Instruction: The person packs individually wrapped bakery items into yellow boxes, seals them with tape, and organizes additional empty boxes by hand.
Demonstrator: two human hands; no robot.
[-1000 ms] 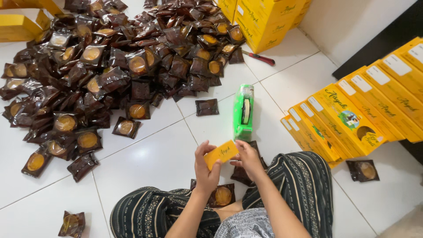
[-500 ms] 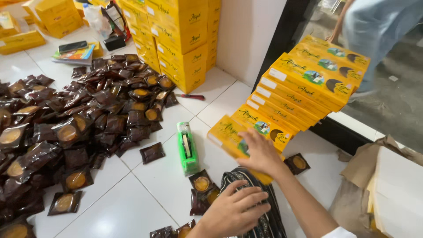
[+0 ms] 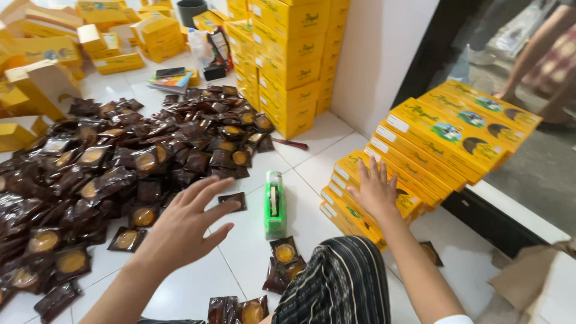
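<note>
Where white tile floor (image 3: pixel 252 252) shows, dark packets (image 3: pixel 120 162) heaped; yellow boxes (image 3: pixel 294 54) stacked by wall; both hands' fingers spread, holding nothing.

Lighting bright and even. White floor tiles (image 3: pixel 324 144) carry soft glare and faint shadows. Left hand (image 3: pixel 183 225) slightly motion-blurred. Far stacks of yellow boxes (image 3: pixel 288 54) lean with wide-angle distortion. Right doorway area dimmer, softer.

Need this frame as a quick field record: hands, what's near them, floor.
left hand: open, fingers spread, above the dark packets, holding nothing
right hand: flat on the slanted row of yellow boxes
between hands: green tape dispenser on the white tile floor
background: stacked yellow cartons against the wall
</note>
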